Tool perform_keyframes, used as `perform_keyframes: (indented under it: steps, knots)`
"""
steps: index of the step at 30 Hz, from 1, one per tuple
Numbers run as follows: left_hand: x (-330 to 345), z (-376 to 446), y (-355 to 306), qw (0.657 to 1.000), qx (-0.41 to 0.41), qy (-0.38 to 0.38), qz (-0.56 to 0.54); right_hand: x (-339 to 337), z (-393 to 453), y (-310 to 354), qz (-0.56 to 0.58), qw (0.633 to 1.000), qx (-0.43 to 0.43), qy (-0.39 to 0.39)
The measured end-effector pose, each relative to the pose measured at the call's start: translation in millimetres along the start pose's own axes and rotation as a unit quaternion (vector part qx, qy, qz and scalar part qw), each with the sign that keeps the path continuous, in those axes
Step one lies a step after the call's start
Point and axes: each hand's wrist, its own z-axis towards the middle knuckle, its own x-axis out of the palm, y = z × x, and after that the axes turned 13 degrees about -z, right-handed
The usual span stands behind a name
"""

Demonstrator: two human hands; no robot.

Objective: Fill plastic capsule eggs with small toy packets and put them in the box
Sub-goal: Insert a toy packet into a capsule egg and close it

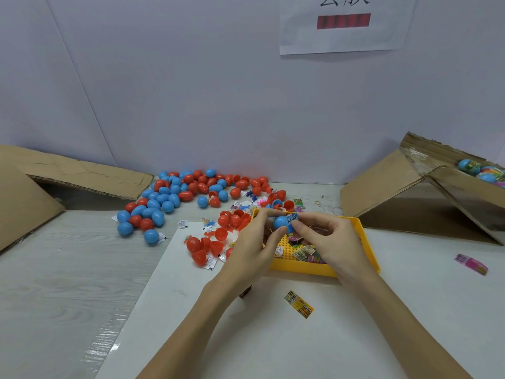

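My left hand (254,242) grips a blue capsule half (281,222) above the yellow tray (366,242). My right hand (325,239) pinches a small toy packet (293,216) at the capsule's edge, pressed against it. The tray holds several small packets (304,253). A heap of blue and red capsule eggs (188,190) lies behind and to the left, with open red halves (205,246) nearer. The cardboard box (448,187) at the right holds filled eggs (468,166).
A loose yellow packet (298,304) lies on the white sheet in front of the tray, and a pink packet (470,264) lies at the right. Flattened cardboard (82,176) leans at the left. A wall with a paper notice (344,23) stands behind.
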Motion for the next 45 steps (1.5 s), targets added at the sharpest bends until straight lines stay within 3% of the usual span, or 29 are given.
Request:
perform_keyframes:
  steps: [10, 18, 23, 30, 39, 45]
  knots:
    - [-0.6, 1.7, 3.6, 0.999, 0.030, -0.015, 0.004, 5.0, -2.3, 3.7, 0.031, 0.999, -0.001, -0.022]
    - [1.2, 1.7, 5.6, 0.999, 0.028, -0.043, -0.011, 3.9, -4.9, 6.7, 0.018, 1.000, 0.007, 0.006]
    - [4.5, 1.4, 2.6, 0.992, 0.096, -0.080, 0.009, 5.0, -6.6, 11.0, 0.078, 0.995, 0.065, 0.019]
    - [1.4, 3.0, 1.3, 0.984, 0.154, -0.084, 0.042, -1.0, -5.2, 18.5, 0.191, 0.967, 0.142, 0.091]
    - [3.2, -0.2, -5.6, 0.990, 0.127, -0.062, -0.020, -1.6, -4.3, 22.6, 0.296, 0.919, 0.202, 0.167]
    - [6.0, -3.5, -2.5, 0.977, 0.182, -0.106, 0.042, 0.3, -5.0, 24.1, 0.357, 0.882, 0.238, 0.196]
